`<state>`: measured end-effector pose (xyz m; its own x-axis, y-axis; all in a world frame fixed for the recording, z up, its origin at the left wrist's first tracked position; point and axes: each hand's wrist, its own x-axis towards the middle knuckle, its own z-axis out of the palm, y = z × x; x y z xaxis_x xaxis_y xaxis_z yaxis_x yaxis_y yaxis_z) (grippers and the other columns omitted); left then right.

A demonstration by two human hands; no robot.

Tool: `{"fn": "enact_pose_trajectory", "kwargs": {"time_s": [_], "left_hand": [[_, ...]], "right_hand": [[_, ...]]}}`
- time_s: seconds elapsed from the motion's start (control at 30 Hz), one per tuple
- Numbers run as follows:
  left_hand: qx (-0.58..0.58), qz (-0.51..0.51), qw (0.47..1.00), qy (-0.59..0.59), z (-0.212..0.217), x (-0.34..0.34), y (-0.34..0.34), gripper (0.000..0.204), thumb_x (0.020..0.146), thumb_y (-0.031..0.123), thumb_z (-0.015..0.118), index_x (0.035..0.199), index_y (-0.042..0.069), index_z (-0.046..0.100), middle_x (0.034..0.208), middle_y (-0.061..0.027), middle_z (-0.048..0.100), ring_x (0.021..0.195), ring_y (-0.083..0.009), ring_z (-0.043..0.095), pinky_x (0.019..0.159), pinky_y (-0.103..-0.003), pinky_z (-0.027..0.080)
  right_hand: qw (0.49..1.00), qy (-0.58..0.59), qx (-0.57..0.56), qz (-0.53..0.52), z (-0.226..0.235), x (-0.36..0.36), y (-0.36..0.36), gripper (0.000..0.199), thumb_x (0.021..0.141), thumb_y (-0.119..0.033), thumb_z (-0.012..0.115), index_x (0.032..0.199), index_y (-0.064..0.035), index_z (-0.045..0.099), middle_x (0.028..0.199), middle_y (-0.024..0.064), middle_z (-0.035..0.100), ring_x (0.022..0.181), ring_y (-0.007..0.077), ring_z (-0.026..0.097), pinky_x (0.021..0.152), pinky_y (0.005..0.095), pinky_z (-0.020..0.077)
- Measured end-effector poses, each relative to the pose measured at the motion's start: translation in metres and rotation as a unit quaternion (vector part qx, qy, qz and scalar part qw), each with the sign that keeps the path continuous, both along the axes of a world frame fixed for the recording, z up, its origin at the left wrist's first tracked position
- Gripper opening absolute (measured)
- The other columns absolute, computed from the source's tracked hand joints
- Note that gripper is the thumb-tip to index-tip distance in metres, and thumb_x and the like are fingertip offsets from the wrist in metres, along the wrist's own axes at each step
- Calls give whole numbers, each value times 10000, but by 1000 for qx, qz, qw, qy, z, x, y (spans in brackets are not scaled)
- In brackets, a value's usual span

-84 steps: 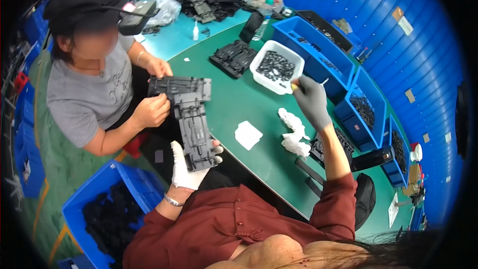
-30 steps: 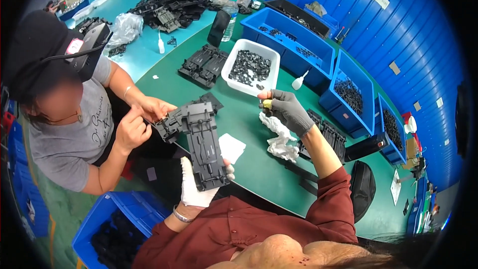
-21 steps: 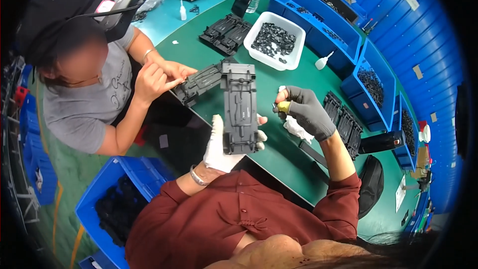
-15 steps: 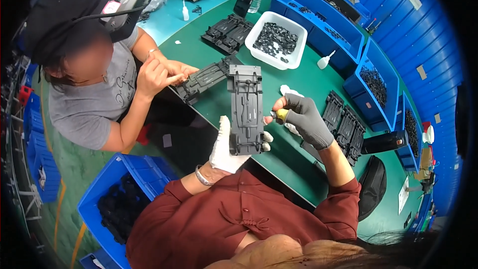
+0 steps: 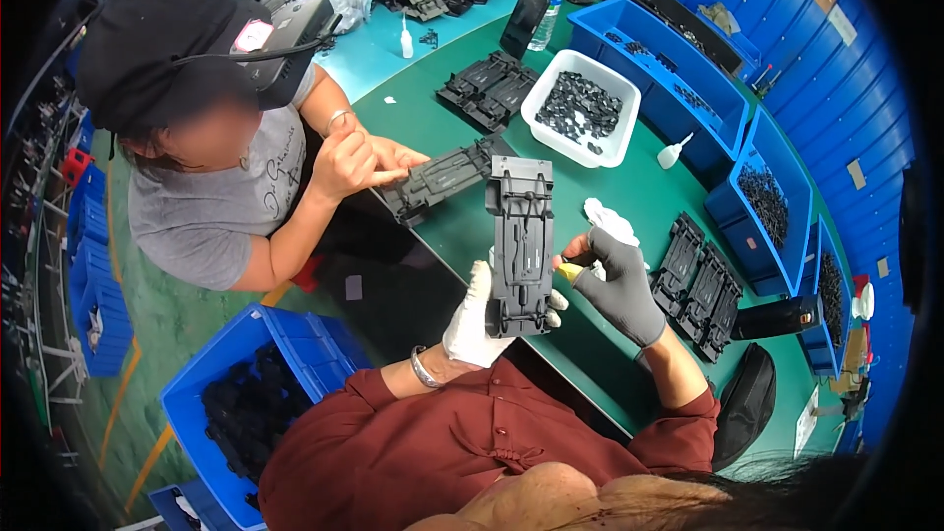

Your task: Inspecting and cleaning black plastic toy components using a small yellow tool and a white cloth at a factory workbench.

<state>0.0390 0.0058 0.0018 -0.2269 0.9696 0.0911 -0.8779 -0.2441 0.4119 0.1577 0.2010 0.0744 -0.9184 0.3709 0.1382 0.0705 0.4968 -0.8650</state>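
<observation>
Your green counter (image 5: 418, 118) bears a white tray (image 5: 590, 158); left of that tray lie black molded plates (image 5: 487, 88), below it a crumpled white cloth (image 5: 610, 221), and to its right you have a white squeeze bottle (image 5: 670, 155) and blue bins (image 5: 767, 258).

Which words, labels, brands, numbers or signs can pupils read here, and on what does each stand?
Grey shirt: dark cursive lettering, partly legible, not copied out.
Black part in the left hand: pale marks, too small to read.
Sticker on the head-worn device: too blurred.
Bottle label: too small.
Bin tag: too small.
</observation>
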Motion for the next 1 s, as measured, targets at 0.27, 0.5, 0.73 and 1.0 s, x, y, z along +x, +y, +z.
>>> {"fn": "enact_pose_trajectory", "kwargs": {"time_s": [0.27,0.5,0.73,1.0], "left_hand": [[-33,11,999,23,-5,1,-3,1037,1077,831,320,1700,4,363,1350,-273,698,1135,-343,741,1052,-474,586],[-53,57,997,-14,1,8,2,1044,1070,832,340,1708,6,353,1367,-278,689,1123,-344,736,1047,-473,583],[-52,-13,998,-28,8,5,2,1070,1043,859,373,1698,14,372,1372,-295,684,1139,-364,731,1050,-488,562],[-20,-14,1000,1,2,4,1,1047,1046,847,390,1690,21,391,1377,-273,689,1175,-361,732,1072,-474,574]], "right_hand": [[994,38,106,-7,2,2,-8,206,901,-5,789,1090,-1,707,985,107,750,835,227,700,714,342,515],[989,86,121,2,-1,0,-5,146,917,-4,757,1060,11,729,1135,141,723,978,239,706,867,360,547],[955,119,-262,-76,-12,4,-20,135,971,-58,760,1078,24,773,1405,150,628,1121,188,683,996,352,524],[953,113,-262,-102,-24,5,-28,120,997,-24,720,1096,28,764,1360,110,652,1160,157,642,1013,329,501]]}}
